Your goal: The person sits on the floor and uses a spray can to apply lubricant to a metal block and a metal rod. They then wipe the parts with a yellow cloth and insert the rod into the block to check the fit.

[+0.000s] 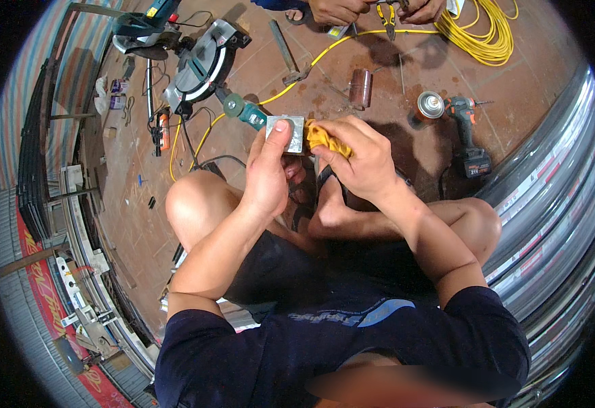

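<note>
My left hand (270,163) grips a small square metal piece (293,139), silver-grey, with the thumb laid flat across its face. Crumpled in the closed fingers of my right hand (362,151) is a yellow cloth (329,137), held close to the right edge of the metal piece; whether they touch I cannot tell. Just beyond my left hand an angle grinder (244,111) with a teal body lies on the floor, its disc pointing away to the left. Both hands are above my crossed legs.
Ahead stands a mitre saw (202,64). On the right are a spray can (427,107), a cordless drill (467,136) and wrapped metal profiles (549,197). A reddish-brown cylinder (361,88), a hammer (289,58) and coiled yellow cable (488,34) lie farther off. Another person's hands (338,10) hold pliers (386,20).
</note>
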Motion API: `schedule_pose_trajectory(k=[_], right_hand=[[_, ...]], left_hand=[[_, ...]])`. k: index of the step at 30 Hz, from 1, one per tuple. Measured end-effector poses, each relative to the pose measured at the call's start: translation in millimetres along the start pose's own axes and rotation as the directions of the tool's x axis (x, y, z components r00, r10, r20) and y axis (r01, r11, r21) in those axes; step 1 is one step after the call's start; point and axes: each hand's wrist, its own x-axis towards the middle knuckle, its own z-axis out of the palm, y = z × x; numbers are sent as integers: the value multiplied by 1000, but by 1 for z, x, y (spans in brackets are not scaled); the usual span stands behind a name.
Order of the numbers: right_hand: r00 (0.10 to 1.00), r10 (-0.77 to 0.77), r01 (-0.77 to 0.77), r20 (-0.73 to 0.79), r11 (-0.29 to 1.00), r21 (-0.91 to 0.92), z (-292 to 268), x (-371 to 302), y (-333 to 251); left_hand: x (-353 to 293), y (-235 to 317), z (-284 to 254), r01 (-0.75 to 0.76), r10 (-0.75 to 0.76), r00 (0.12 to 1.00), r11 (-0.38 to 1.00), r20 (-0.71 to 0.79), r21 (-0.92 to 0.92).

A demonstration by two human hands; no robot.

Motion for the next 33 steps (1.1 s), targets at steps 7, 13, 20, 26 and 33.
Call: schedule_pose_trajectory(k=[7, 13, 20, 26, 33], right_hand=[[801, 490, -589, 344, 543, 598, 10, -6, 12], [459, 421, -783, 782, -224, 580, -8, -6, 21], [799, 480, -551, 363, 341, 762, 33, -25, 26], [918, 392, -371, 60, 797, 476, 40, -35, 13], [996, -55, 54, -64, 998, -17, 28, -21, 4]], left_hand=[[-2, -16, -4, -210, 213, 977, 944, 18, 253], [-9, -9, -9, -629, 549, 769, 556, 328, 543], [-18, 9, -2, -572, 601, 708, 180, 371, 800], [-21, 12, -4, -529, 584, 760, 301, 285, 793], [-2, 8, -12, -267, 320, 946, 862, -54, 430]])
